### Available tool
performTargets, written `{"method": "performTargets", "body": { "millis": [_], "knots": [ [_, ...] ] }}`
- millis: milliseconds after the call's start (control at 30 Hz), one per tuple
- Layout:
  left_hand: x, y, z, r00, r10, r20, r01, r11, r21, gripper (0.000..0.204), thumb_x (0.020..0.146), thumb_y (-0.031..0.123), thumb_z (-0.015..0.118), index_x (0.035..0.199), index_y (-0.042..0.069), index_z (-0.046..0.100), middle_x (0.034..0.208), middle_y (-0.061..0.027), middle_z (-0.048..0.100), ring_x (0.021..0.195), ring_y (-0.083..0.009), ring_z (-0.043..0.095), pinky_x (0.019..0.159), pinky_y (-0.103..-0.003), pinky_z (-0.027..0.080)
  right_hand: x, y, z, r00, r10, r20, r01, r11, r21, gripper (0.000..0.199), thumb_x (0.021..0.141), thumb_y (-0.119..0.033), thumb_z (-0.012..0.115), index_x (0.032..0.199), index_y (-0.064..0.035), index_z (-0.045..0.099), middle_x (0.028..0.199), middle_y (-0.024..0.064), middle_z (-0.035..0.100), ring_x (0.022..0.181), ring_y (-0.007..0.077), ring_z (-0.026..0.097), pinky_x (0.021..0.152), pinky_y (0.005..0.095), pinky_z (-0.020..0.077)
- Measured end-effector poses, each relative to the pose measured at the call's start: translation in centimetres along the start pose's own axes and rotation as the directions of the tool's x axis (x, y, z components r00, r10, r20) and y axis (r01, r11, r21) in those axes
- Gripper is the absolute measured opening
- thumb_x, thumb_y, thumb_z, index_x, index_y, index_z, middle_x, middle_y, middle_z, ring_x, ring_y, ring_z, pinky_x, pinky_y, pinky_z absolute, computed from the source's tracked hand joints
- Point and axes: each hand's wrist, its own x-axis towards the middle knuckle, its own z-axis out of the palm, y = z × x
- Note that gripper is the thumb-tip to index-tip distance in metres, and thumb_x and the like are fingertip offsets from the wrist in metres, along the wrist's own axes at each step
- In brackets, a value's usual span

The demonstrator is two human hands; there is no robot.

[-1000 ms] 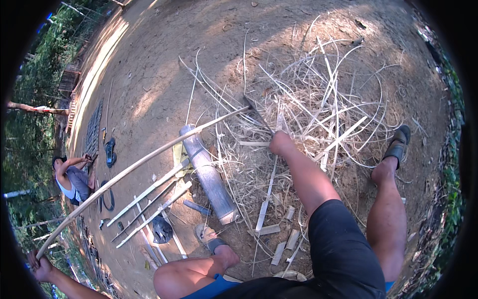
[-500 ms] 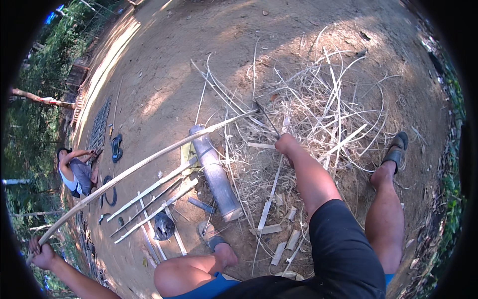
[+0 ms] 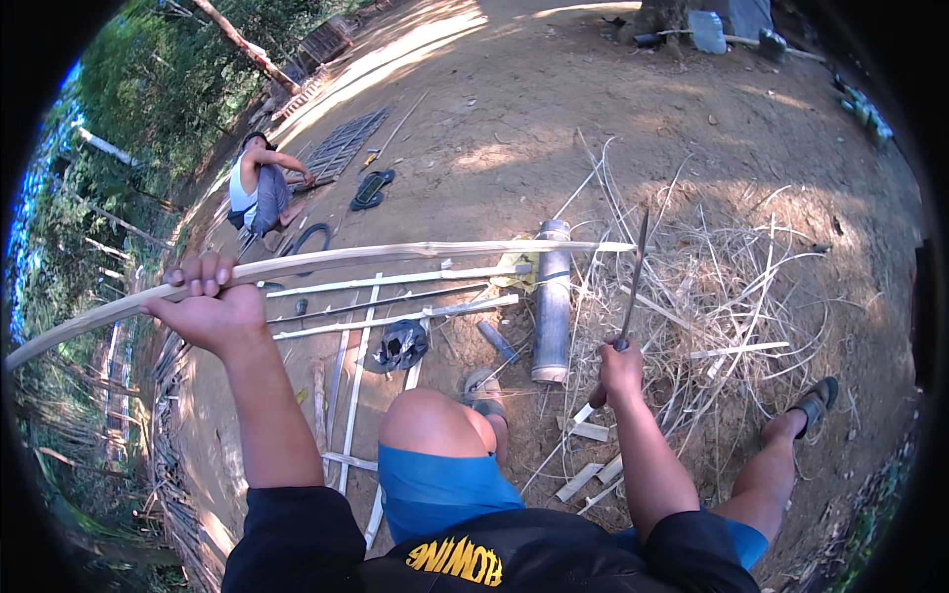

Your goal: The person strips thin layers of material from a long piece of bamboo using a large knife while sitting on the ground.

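Observation:
My left hand (image 3: 219, 308) is closed around a long, pale bamboo strip (image 3: 425, 253), which stretches from the left edge across to the right and bends down at its left end. In my right hand (image 3: 621, 372) is a knife (image 3: 635, 287) with a long, narrow, dark blade pointing up and away. The strip's thin right tip lies at the blade in this view; whether they touch I cannot tell. Below that tip, a thick grey cylindrical log (image 3: 552, 321) lies on the ground, its far part crossed by the strip.
Tangled bamboo shavings (image 3: 727, 267) cover the ground at the right. Several cut strips (image 3: 395, 311) and a black plastic bag (image 3: 400, 346) lie left of the log. Another person (image 3: 262, 188) crouches at the far left beside a slatted panel (image 3: 346, 140). A sandal (image 3: 373, 190) lies nearby.
My left hand has come inward from the lower left, and the strip now lies more level. The knife blade has swung from pointing up-left to nearly straight up. My view has shifted.

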Motion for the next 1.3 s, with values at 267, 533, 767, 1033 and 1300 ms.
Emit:
{"method": "performTargets", "body": {
  "millis": [267,533,767,1033,1300],
  "knots": [
    [-9.7,4.6,-2.7,0.988,-0.004,0.154,0.024,0.991,-0.133,0.064,0.093,0.076,0.030,0.081,0.015,0.047,0.060,-0.0001,0.042,0.058,-0.0161,0.044,0.063,-0.034,0.040,-17.2,-9.5,2.2,0.899,-0.293,0.326,0.386,0.881,-0.274,0.023,0.084,-0.017,0.065,0.103,-0.0040,0.061,0.084,0.0178,0.068,0.077,0.0299,0.067,0.073,0.0378,0.0515],
    [-13.4,8.3,-5.3,0.947,0.175,0.269,-0.144,0.981,-0.134,0.069,0.097,0.065,0.036,0.136,0.009,0.042,0.115,-0.0148,0.060,0.115,-0.0316,0.058,0.107,-0.055,0.041,-24.9,-11.0,2.7,0.832,-0.347,0.433,0.467,0.859,-0.208,0.022,0.084,-0.017,0.069,0.101,-0.0041,0.063,0.076,0.0091,0.064,0.069,0.0160,0.060,0.067,0.0325,0.0484],
    [-12.1,11.9,-6.3,0.919,0.287,0.269,-0.203,0.932,-0.299,0.077,0.093,0.073,0.033,0.140,0.012,0.035,0.114,-0.0169,0.062,0.111,-0.0315,0.061,0.101,-0.056,0.045,-26.6,-10.1,2.3,0.847,-0.347,0.402,0.430,0.892,-0.136,0.020,0.085,-0.016,0.069,0.100,-0.0040,0.062,0.074,0.0049,0.062,0.066,0.0115,0.055,0.064,0.0294,0.0457],
    [-14.4,12.5,-7.7,0.853,0.223,0.471,-0.077,0.948,-0.310,0.080,0.086,0.083,0.028,0.101,0.010,0.056,0.063,0.0005,0.034,0.053,-0.0115,0.033,0.047,-0.026,0.031,-32.7,-14.2,2.1,0.709,-0.405,0.578,0.624,0.741,-0.246,0.026,0.084,-0.017,0.064,0.106,-0.0033,0.061,0.085,0.0227,0.067,0.085,0.0431,0.065,0.075,0.0492,0.0505],
    [-17.6,13.7,-6.9,0.894,0.197,0.403,-0.068,0.948,-0.312,0.067,0.085,0.081,0.039,0.075,0.015,0.036,0.057,0.0022,0.027,0.048,-0.0090,0.024,0.043,-0.025,0.018,-34.4,-13.1,2.5,0.564,-0.551,0.615,0.781,0.597,-0.181,0.018,0.084,-0.014,0.063,0.098,-0.0039,0.057,0.084,0.0215,0.065,0.083,0.0421,0.064,0.072,0.0499,0.0500]
  ]
}}
